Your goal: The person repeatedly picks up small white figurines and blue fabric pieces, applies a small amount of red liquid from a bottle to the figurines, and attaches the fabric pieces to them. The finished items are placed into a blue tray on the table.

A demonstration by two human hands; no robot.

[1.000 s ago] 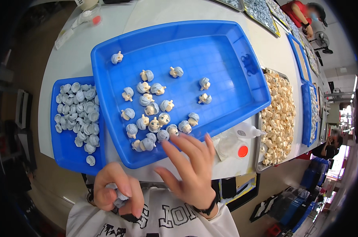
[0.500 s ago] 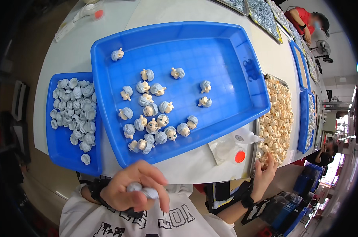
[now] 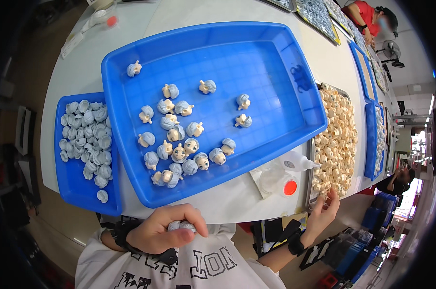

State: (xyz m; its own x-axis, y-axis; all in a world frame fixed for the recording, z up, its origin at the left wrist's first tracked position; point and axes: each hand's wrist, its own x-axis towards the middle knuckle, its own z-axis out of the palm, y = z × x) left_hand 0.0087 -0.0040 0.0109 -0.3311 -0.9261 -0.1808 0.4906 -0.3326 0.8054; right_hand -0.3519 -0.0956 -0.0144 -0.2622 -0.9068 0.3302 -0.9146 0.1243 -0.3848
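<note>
Head view now, and the left hand (image 3: 160, 234) is holding a pale-blue part (image 3: 181, 225), mostly hidden by the fingers, in front of the sweatshirt, while the right hand (image 3: 322, 214) is putting its fingertips to the near end of the metal tray (image 3: 310, 185), brimming with cream pieces (image 3: 337, 139), though whether it's gripping one I cannot tell! Between them the big blue tray (image 3: 271, 72) is carrying scattered blue-haired doll heads (image 3: 178, 153), some faces showing, and the smaller blue bin (image 3: 80, 192) at left is holding heaped pale-blue shells (image 3: 87, 131).
</note>
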